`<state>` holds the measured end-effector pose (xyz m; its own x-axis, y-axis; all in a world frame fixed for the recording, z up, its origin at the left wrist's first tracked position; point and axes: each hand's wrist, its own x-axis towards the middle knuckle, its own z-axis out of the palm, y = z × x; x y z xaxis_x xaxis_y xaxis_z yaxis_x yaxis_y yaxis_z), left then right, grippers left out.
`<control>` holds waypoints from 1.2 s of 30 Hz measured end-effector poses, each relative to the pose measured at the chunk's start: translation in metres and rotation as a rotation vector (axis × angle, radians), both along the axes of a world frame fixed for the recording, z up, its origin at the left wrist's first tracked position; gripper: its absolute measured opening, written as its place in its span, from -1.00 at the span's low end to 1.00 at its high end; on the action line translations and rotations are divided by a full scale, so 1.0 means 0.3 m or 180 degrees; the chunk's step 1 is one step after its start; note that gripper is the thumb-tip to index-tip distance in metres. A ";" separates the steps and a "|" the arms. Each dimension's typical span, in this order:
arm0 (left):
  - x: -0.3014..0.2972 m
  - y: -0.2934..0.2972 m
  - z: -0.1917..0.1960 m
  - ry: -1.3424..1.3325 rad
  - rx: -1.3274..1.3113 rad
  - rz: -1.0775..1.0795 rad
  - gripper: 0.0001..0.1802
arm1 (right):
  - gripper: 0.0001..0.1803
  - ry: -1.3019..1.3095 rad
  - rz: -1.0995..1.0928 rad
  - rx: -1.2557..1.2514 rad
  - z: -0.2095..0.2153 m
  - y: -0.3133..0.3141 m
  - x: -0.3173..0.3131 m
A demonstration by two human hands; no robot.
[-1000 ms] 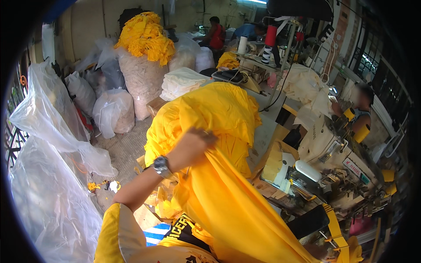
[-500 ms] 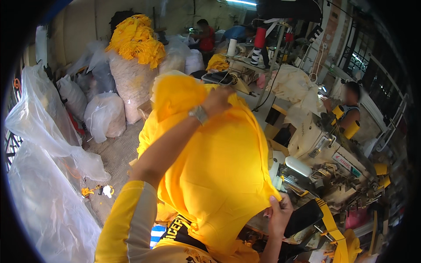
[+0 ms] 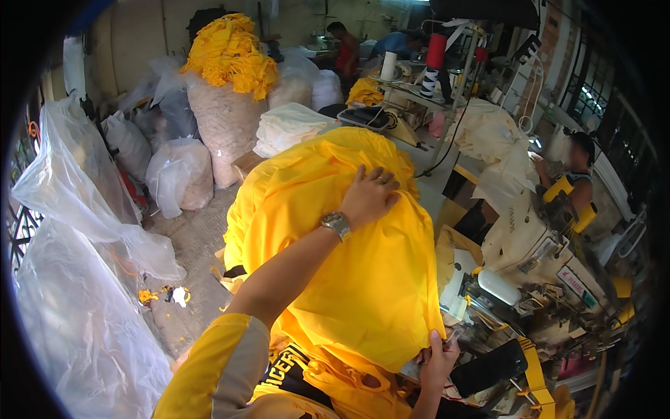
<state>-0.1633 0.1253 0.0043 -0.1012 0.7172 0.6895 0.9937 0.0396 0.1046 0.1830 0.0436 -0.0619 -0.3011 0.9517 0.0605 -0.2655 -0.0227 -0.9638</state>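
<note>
A: What has moved?
B: The left hand (image 3: 370, 199) sits lower than half a second ago, and the bunch of cloth (image 3: 370, 279) it was lifting has come down flat. The right hand (image 3: 438, 357) stays at the same edge, lower right of centre.

A: What does that mean for the work?
B: I judge the cloth is now more spread than gathered, with its near edge under control.

A: Where is it exactly?
B: Mid-frame, draped over the yellow heap (image 3: 241, 223) and reaching down toward the person's lap.

A: Which way does it point?
B: Its long axis seems to run up and down the frame, with the pinched corner pointing lower right. The far end blends into the heap, so I can't tell where it stops.

A: And the hands?
B: Left, palm down, fingers loosely spread on top. Right, thumb and fingers closed narrowly on the corner.

A: Further out?
B: A phone (image 3: 492, 366) at lower right, a sewing machine (image 3: 516, 227) above it, a white stack (image 3: 289, 129) beyond the heap, and a plastic sheet (image 3: 77, 293) along the left.
</note>
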 end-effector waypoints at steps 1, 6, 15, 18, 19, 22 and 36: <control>0.001 0.000 0.001 -0.0005 -0.0008 -0.0001 -0.66 | -0.82 -0.0040 -0.0033 -0.0001 -0.006 0.002 -0.003; -0.004 0.005 -0.004 0.0030 0.0104 -0.0017 -0.67 | -0.79 -0.0117 -0.0050 -0.0036 -0.007 0.004 -0.005; 0.001 0.004 -0.002 0.0025 0.0143 -0.0037 -0.68 | -0.80 -0.0072 0.0020 -0.0036 -0.018 0.006 0.008; 0.002 0.002 -0.003 0.0042 0.0135 -0.0010 -0.68 | -0.77 -0.0054 0.0090 -0.0047 -0.025 0.007 0.016; 0.003 0.001 -0.002 0.0044 0.0125 0.0001 -0.68 | -0.78 -0.0077 0.0067 -0.0080 -0.024 0.006 0.015; 0.005 -0.003 0.007 0.0003 0.0113 -0.0043 -0.67 | -0.79 -0.0141 0.0037 -0.0121 -0.015 0.003 0.010; -0.028 0.017 0.146 -0.6138 0.1495 -0.4678 -0.22 | -0.26 -0.1807 0.0863 0.4294 0.271 -0.103 -0.288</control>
